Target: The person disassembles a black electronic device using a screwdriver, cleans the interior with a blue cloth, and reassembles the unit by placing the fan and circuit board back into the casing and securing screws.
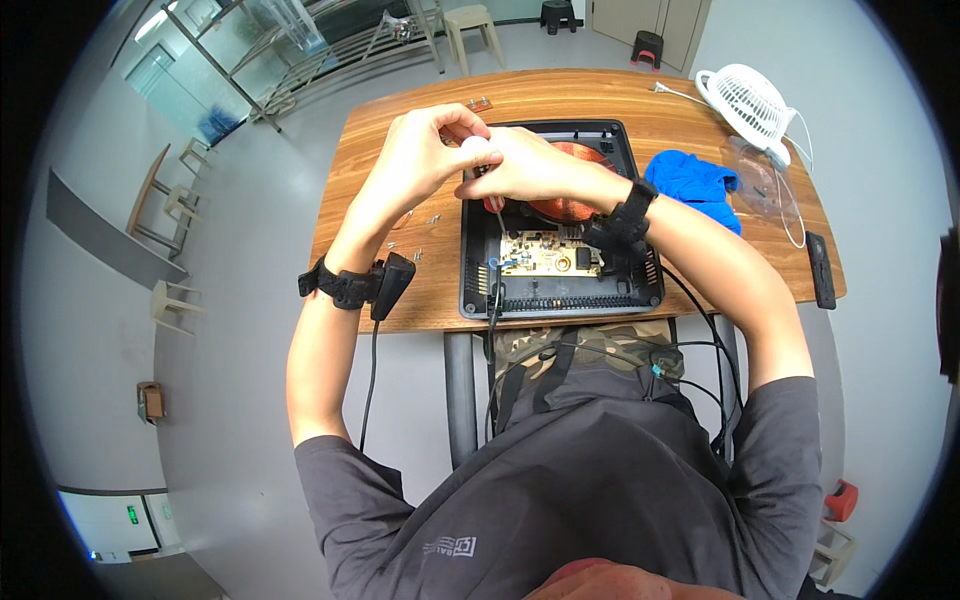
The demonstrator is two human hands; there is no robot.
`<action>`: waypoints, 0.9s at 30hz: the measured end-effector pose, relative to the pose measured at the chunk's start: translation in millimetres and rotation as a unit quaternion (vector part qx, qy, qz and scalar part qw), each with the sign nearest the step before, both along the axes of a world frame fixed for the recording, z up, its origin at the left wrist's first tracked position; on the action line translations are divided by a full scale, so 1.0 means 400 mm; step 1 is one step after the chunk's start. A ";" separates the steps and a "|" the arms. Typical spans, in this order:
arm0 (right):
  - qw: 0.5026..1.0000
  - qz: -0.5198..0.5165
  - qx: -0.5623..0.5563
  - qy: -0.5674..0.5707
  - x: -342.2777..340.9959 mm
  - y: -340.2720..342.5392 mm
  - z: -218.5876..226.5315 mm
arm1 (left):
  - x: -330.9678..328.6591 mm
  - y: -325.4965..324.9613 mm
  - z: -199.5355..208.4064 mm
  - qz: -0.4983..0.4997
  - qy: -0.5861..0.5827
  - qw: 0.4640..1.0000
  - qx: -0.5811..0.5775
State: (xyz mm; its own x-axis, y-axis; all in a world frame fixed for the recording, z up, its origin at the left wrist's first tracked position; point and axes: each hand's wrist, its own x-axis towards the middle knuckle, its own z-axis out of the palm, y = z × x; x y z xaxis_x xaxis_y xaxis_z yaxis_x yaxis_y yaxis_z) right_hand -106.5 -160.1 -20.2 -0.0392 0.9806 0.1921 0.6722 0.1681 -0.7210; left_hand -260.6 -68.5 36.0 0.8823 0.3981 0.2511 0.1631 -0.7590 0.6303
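Observation:
Both hands meet over an opened black appliance base (474, 280) on the wooden table. My right hand (535, 165) is closed around a screwdriver (494, 204) with a red and clear handle, its shaft angled down to the upper left of a pale circuit board (550, 262). My left hand (425, 148) is closed at the upper end of the handle, its fingertips partly covered. Behind my right hand and wrist, a round copper coil (572, 208) shows in part. The screwdriver's tip is too small to make out against the board.
Loose screws (418, 256) lie left of the base; a small part (480, 104) lies beyond it. To the right are blue cloth (690, 180), a clear plastic bag (755, 170), a white fan (745, 100) with its cord, and a black bar (821, 270). Cables hang near my lap.

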 end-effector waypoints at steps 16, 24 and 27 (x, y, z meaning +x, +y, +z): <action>0.997 -0.052 0.047 -0.021 0.011 -0.015 -0.013 | 0.003 0.002 -0.035 -0.019 -0.049 0.997 0.064; 0.993 0.057 -0.023 0.101 0.048 -0.030 0.027 | -0.006 0.010 -0.017 -0.035 -0.022 0.999 -0.006; 0.993 0.036 -0.036 0.110 0.054 -0.035 0.020 | -0.005 0.004 -0.002 -0.057 -0.009 0.998 -0.034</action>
